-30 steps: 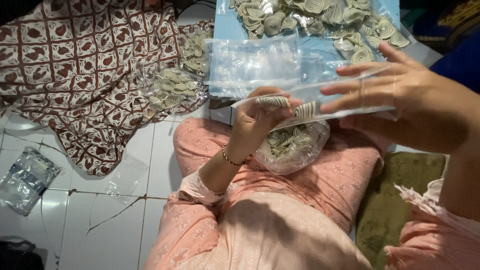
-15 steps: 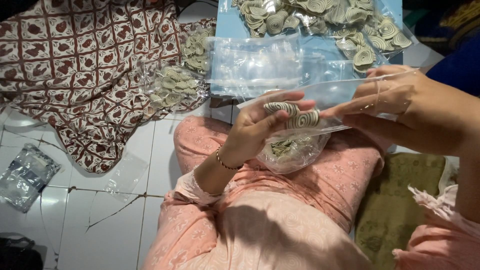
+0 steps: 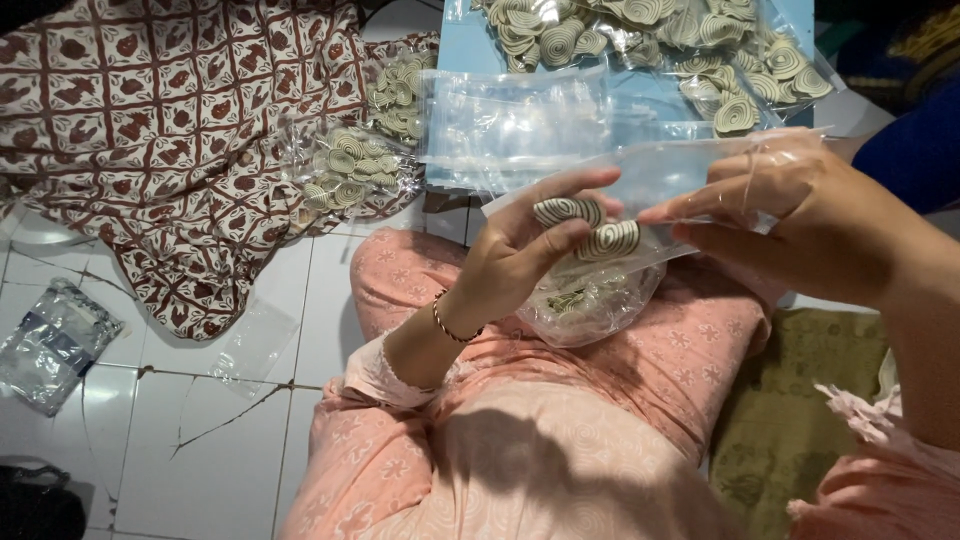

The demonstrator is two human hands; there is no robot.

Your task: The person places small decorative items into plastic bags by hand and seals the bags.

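The left hand (image 3: 520, 255) is up over the lap, fingers pinched on a spiral-patterned snack piece (image 3: 568, 210), with a second spiral piece (image 3: 612, 240) tucked just below it against the same fingers. Right beside them is the clear plastic bag (image 3: 690, 170), held flat and running crosswise, its long axis left to right. The right hand (image 3: 790, 215) has fingers clamped along the bag's edge, fingertips nearly touching the left hand's. So the pieces sit at the bag's near end, to its left, and the left hand is the closer one. Beneath the bag, on the pink-clad knee, rests a crumpled bag of snack pieces (image 3: 590, 300). Beyond the bag lies a stack of empty bags (image 3: 515, 130) on a blue board (image 3: 470, 50), with filled packs (image 3: 350, 170) to the left on the patterned cloth (image 3: 150, 120). Nothing stands between pieces and bag.
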